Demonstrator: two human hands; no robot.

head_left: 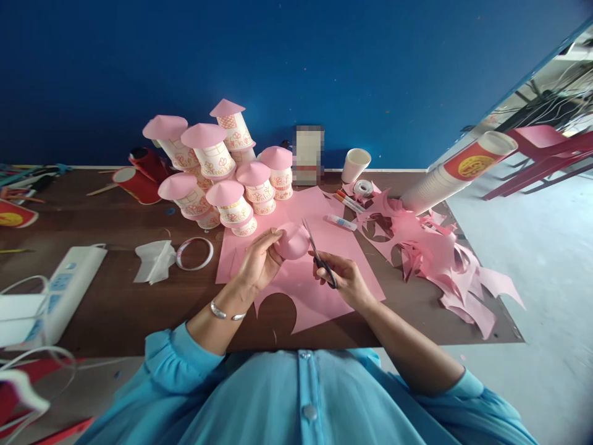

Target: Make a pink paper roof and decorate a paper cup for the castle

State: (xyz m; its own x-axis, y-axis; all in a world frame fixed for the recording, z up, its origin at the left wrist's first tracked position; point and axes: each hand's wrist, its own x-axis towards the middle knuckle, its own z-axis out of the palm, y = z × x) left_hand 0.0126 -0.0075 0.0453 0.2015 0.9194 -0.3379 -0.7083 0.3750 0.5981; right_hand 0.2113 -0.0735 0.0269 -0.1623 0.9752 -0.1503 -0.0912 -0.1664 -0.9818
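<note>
A rounded piece of pink paper (pixel 294 242) is pinched in my left hand (pixel 262 261), over the middle of the table. My right hand (pixel 341 278) grips a pair of scissors (pixel 325 269) by its dark handles. The blades point up and away from me, close by the paper's right edge; whether they touch it I cannot tell. Under both hands lies a large pink sheet (pixel 324 309) with a curved cut-out in its near edge. Just beyond my left hand stand several decorated paper cups (pixel 234 212), stacked like towers with pink cone roofs.
Pink scraps (pixel 445 266) pile up at the right, beside a long stack of paper cups (pixel 456 173). A glue stick (pixel 341 222), markers (pixel 348 201) and a white cup (pixel 356 165) lie beyond. At left are a tape roll (pixel 194 254) and a power strip (pixel 69 290).
</note>
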